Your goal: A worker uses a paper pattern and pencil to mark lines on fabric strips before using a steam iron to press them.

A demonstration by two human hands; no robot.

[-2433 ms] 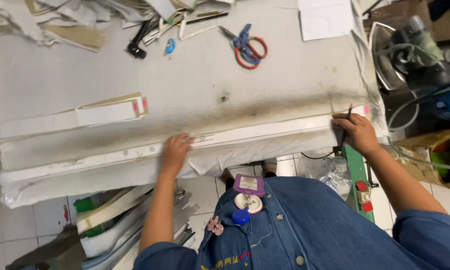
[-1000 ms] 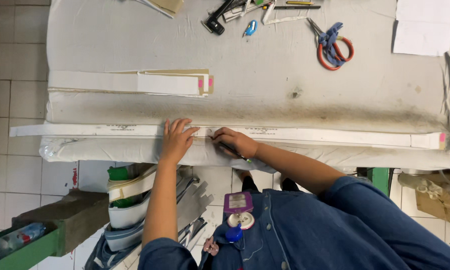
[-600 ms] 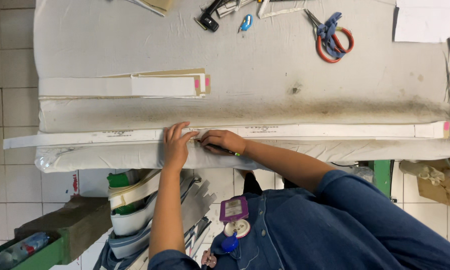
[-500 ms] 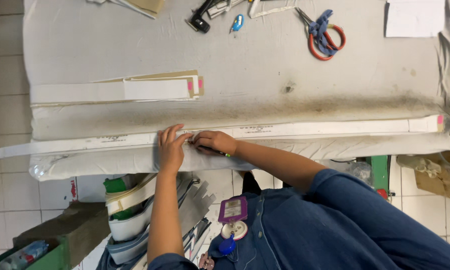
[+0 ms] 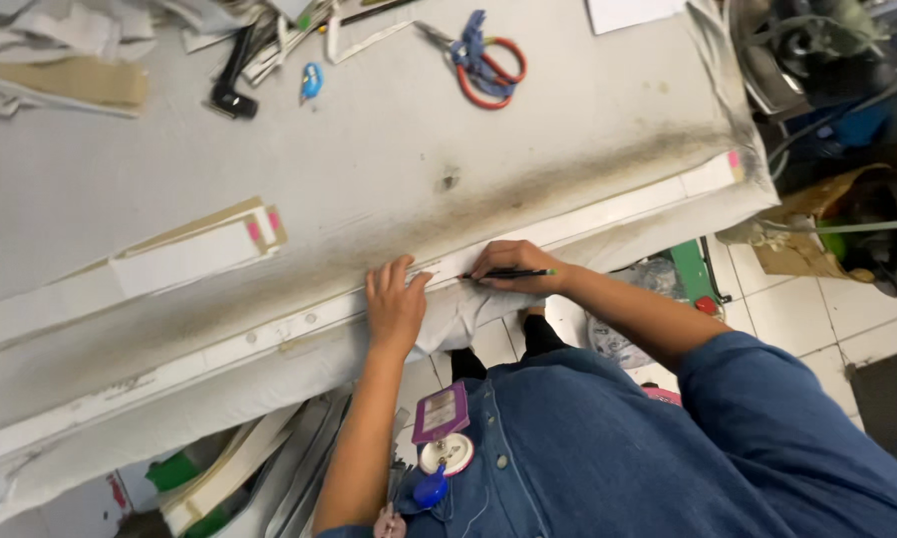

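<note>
— What takes up most of the view?

— A long padded table (image 5: 389,130) covered in grey cloth, smudged dark near the front edge. Along that edge lies a long white strip (image 5: 269,337), running from low on the left up to a pink-tipped end at the far right.

— And the hands?

— Both are on the strip, around its middle. The left hand (image 5: 396,309) lies flat on it, fingers spread and pressing down, gripping nothing. The right hand (image 5: 513,265) sits just to the right of it, fingers closed round a dark pencil (image 5: 508,273).

— Which way does the pencil lie?

— Nearly along the strip's own length, tip pointing left toward the left hand, the greenish back end sticking out to the right. The tip seems to touch the strip just beside the left fingertips, though I can't tell for sure.

— So which hand is nearer the long stretch of strip?

— The left one has the longer part beyond it; the right has the shorter run up to the pink end.

— Anything smaller about?

— A second white strip (image 5: 184,261) with pink tabs further back, red-handled scissors (image 5: 483,62) at the far edge, and a small blue clip (image 5: 311,80) beside a black tool (image 5: 231,85).
</note>
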